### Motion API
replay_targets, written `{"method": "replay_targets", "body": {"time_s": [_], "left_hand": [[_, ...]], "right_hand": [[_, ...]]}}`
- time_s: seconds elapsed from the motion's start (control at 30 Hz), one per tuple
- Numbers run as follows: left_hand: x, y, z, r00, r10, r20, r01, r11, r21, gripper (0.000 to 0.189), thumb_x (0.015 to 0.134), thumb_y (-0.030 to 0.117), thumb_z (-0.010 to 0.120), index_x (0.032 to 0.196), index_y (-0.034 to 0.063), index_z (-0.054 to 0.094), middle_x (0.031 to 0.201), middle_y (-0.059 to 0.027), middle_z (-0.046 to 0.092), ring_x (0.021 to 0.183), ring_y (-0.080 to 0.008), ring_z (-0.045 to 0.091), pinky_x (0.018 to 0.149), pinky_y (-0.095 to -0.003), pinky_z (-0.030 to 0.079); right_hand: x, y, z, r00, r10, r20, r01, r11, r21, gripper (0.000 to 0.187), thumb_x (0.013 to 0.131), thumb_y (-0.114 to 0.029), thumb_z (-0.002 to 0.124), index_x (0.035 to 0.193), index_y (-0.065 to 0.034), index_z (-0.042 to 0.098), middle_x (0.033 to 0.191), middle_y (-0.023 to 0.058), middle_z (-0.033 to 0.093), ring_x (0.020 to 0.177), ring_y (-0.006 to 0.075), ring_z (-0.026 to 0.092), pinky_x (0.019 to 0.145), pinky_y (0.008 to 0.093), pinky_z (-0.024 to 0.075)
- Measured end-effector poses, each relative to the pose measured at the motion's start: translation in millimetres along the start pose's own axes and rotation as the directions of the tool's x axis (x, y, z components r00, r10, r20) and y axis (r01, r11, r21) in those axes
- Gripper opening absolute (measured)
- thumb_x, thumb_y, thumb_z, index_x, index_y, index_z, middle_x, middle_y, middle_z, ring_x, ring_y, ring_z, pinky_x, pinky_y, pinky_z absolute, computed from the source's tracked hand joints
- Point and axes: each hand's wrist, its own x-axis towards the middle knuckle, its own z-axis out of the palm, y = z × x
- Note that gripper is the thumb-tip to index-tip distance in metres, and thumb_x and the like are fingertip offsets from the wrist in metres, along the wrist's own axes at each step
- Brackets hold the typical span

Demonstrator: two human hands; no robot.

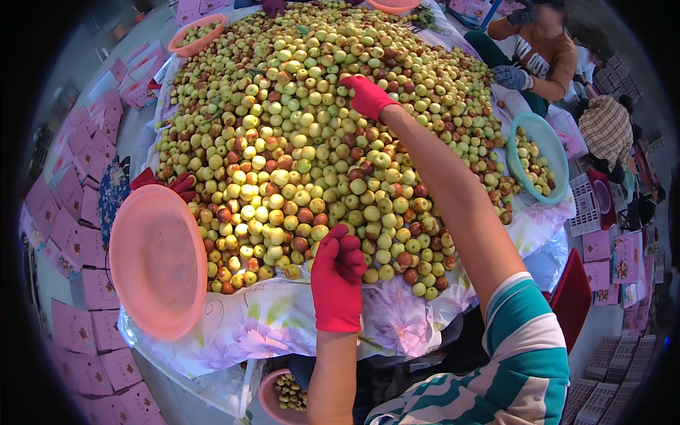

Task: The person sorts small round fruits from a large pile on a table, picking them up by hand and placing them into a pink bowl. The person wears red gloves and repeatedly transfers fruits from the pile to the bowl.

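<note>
A large heap of jujubes (pixel 297 175), yellow-green with reddish-brown patches, covers the table before me. My right hand (pixel 366 98), in a red glove, reaches far across onto the heap, fingertips touching the fruit. Whether it grips a jujube is hidden. Nearer to me, my left hand (pixel 339 281), also red-gloved, hovers at the heap's front edge with its fingers curled. Its palm is partly hidden, so I cannot see whether it holds anything. Beneath the fruit lies a floral cloth (pixel 265 324), which hangs over the table's front edge.
A pink plastic basin (pixel 158 260) stands tilted at the left, beside another person's red-gloved hand (pixel 181 186). At right, a teal basin (pixel 537 158) holds jujubes near a seated person (pixel 547 58). Below the table sits another basin (pixel 268 396) with fruit. Pink cartons (pixel 74 324) line the left.
</note>
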Motion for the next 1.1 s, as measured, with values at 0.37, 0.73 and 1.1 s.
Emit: {"method": "replay_targets", "body": {"time_s": [0.37,0.73,1.1], "left_hand": [[-3.1,6.9,1.8,0.999,0.024,-0.042,-0.023,0.999,0.030,0.029,0.092,0.018,0.049,0.116,0.0028,0.056,0.088,-0.0055,0.066,0.067,-0.0114,0.060,0.054,-0.0220,0.048],[1.7,5.3,-2.2,0.998,0.041,0.057,-0.040,0.999,-0.023,0.029,0.093,0.021,0.051,0.115,0.0041,0.056,0.091,-0.0061,0.066,0.070,-0.0127,0.062,0.056,-0.0235,0.050],[6.0,6.4,-11.8,0.999,0.044,0.009,-0.043,0.997,-0.070,0.038,0.094,0.036,0.052,0.121,0.0088,0.052,0.119,-0.0080,0.055,0.092,-0.0169,0.059,0.068,-0.0254,0.051]], "right_hand": [[-0.1,-8.9,17.1,0.919,0.381,0.099,-0.321,0.870,-0.373,0.032,0.084,-0.024,0.050,0.103,-0.0012,0.062,0.111,0.0239,0.060,0.097,0.0389,0.061,0.083,0.0457,0.0493],[-89.5,-20.7,-19.6,0.969,0.221,0.112,-0.235,0.962,0.139,0.032,0.085,-0.029,0.062,0.104,-0.0036,0.060,0.098,0.0115,0.066,0.090,0.0231,0.062,0.079,0.0349,0.0492],[-161.5,-160.6,-72.1,0.872,-0.016,0.489,-0.278,0.807,0.521,0.023,0.086,-0.017,0.061,0.106,-0.0051,0.061,0.088,0.0046,0.066,0.073,0.0102,0.061,0.063,0.0271,0.0509]]}}
